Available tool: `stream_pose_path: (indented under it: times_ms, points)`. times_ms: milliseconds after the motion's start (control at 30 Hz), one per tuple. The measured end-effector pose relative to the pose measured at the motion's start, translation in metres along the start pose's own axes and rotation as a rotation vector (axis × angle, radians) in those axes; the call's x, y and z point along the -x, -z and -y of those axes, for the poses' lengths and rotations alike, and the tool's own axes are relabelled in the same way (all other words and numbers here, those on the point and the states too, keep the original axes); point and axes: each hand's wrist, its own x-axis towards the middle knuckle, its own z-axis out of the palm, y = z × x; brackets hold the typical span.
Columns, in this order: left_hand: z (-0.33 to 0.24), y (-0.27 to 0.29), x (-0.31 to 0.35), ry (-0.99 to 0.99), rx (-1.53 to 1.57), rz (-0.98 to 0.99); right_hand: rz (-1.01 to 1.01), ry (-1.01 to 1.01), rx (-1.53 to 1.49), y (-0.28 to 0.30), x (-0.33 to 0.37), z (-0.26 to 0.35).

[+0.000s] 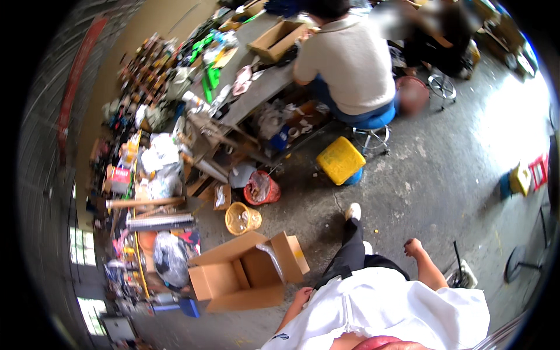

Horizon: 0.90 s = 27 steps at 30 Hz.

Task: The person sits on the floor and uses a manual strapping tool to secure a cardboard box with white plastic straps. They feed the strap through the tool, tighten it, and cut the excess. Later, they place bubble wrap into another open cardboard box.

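Observation:
My left hand (302,296) hangs beside my left hip, near the right side of an open cardboard box (236,294) on the floor. Its fingers are too small and blurred against my dark trousers to make out, and no object shows in it. My right hand (413,248) is held out from my right side with the fingers loosely curled in. Nothing shows in it and it touches nothing. The box flaps stand spread and its inside looks brown and shaded.
Ahead are a yellow-topped stool (340,161), a yellow basket (242,219) and a red bin (261,188). A person (356,64) sits at a cluttered workbench (256,96). Crowded shelves (146,221) line the left. A long-handled dustpan (461,274) stands on the right.

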Motion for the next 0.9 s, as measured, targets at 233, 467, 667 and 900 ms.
stream_pose_path:
  times_ms: [233, 467, 667, 900]
  points:
    - [-0.054, 0.017, -0.064, 0.016, -0.1, 0.177, -0.014, -0.05, -0.129, 0.017, 0.009, -0.01]
    - [-0.181, 0.021, -0.213, -0.126, -0.026, 0.345, -0.11, -0.116, -0.257, 0.072, -0.002, -0.006]
    - [-0.415, -0.02, -0.274, -0.22, 0.21, 0.204, -0.269, -0.15, -0.395, 0.207, -0.02, 0.018]
    - [-0.499, -0.068, -0.371, -0.301, -0.016, 0.39, -0.598, 0.184, -0.609, 0.328, -0.011, 0.102]
